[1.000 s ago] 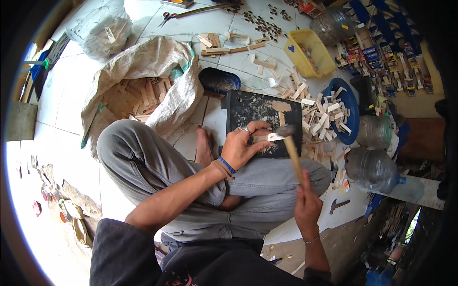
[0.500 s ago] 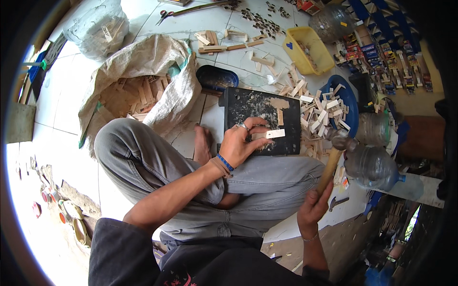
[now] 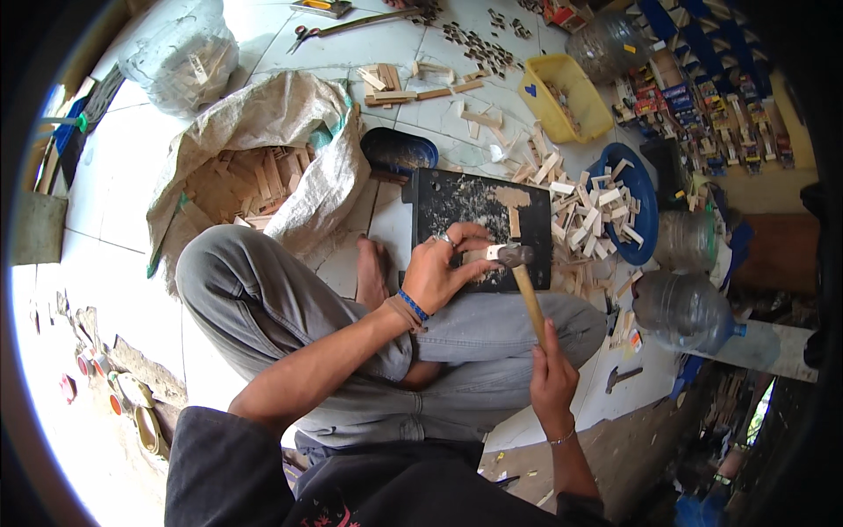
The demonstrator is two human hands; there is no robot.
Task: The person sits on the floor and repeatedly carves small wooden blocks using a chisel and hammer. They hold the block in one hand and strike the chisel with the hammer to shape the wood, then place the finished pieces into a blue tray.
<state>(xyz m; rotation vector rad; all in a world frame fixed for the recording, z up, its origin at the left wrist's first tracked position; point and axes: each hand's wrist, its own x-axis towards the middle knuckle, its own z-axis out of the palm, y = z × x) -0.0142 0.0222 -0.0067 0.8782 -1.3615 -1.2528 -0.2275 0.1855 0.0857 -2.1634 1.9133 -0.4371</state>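
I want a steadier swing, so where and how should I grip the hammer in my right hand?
Probably best by the handle, at its lower end, from your near right side, where your right hand is. It is long and slim, slanting that way from the thick head, away from the block in your left hand.

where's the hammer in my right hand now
In the head view, right of centre, the hammer extends from your right hand, its head at the wooden block your left hand holds, over the black board.
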